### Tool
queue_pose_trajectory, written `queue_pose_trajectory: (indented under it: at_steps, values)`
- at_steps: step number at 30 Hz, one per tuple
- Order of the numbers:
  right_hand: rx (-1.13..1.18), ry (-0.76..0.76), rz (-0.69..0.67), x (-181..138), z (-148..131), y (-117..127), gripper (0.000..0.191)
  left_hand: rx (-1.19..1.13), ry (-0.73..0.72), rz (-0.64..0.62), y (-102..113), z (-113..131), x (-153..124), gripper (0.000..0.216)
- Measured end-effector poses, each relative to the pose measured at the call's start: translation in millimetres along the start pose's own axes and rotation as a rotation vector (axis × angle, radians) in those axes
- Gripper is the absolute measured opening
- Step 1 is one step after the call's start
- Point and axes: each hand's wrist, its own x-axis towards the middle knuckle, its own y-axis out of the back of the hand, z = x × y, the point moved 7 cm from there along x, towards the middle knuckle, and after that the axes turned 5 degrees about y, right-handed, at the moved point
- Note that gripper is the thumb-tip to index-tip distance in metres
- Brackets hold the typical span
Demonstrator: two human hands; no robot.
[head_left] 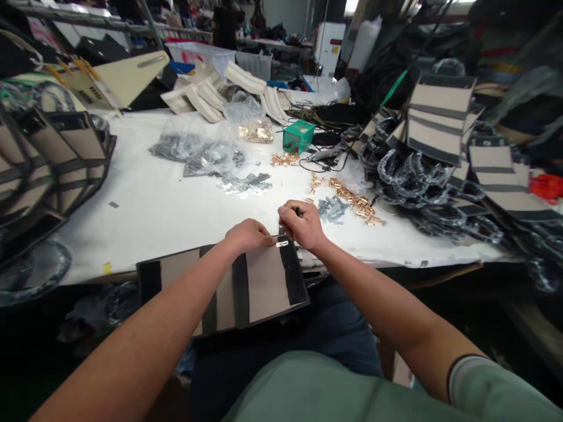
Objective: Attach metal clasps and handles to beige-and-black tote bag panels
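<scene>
A beige panel with dark grey bands (267, 287) lies across the table's front edge and over my lap. Near its far right corner, a small silver metal plate (282, 243) sits on the black end strip (292, 275). My left hand (250, 235) is closed at the panel's far edge, its fingertips pressed beside the plate. My right hand (302, 224) is wrapped round a slim tool with a black handle (298, 211). The tool's dark lower end points down at the panel's edge, just beyond the plate; its exact kind is hidden by my fingers.
Loose gold-coloured metal pieces (358, 202) and grey flat pieces (332, 208) lie beyond my right hand. Farther back are a green box (298, 136) and plastic bags of metal parts (211, 152). Stacked panels with wrapped handles (440, 120) stand right; more panels (53, 158) lean left.
</scene>
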Motion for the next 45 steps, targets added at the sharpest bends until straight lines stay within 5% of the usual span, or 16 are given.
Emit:
queue_pose_trajectory:
  at_steps: [4, 8, 11, 16, 20, 24, 29, 33, 36, 45]
  values:
    - [-0.199, -0.061, -0.030, -13, -8, 46, 0.034, 0.013, -0.017, -0.022, -1, -3, 4, 0.033]
    - [-0.634, -0.132, -0.163, -37, 20, 94, 0.020, 0.002, -0.040, 0.013, -1, -4, 2, 0.039]
    - [-0.844, -0.216, -0.172, -42, 47, 128, 0.016, 0.073, -0.081, 0.179, 6, 0, -11, 0.040]
    - [-1.085, -0.311, -0.119, -13, 61, 157, 0.023, 0.162, -0.309, 0.407, 2, 22, -43, 0.008]
    - [-1.089, -0.269, -0.162, 25, 62, 136, 0.025, 0.188, -0.449, 0.467, -15, 27, -63, 0.018]
    - [-1.021, -0.173, -0.270, 67, 69, 74, 0.031, 0.213, -0.527, 0.501, -28, 19, -87, 0.032]
    - [-0.973, -0.172, -0.366, 120, 95, -2, 0.041, 0.377, -0.529, 0.249, -58, 5, -112, 0.124]
    - [-0.990, -0.250, -0.388, 147, 122, -26, 0.037, 0.457, -0.439, 0.071, -80, -2, -112, 0.153]
    - [-1.000, -0.287, -0.390, 157, 137, -29, 0.030, 0.461, -0.431, 0.071, -88, -4, -108, 0.147]
    - [-0.964, -0.314, -0.308, 166, 148, -20, 0.030, 0.369, -0.580, 0.120, -74, -2, -130, 0.073]
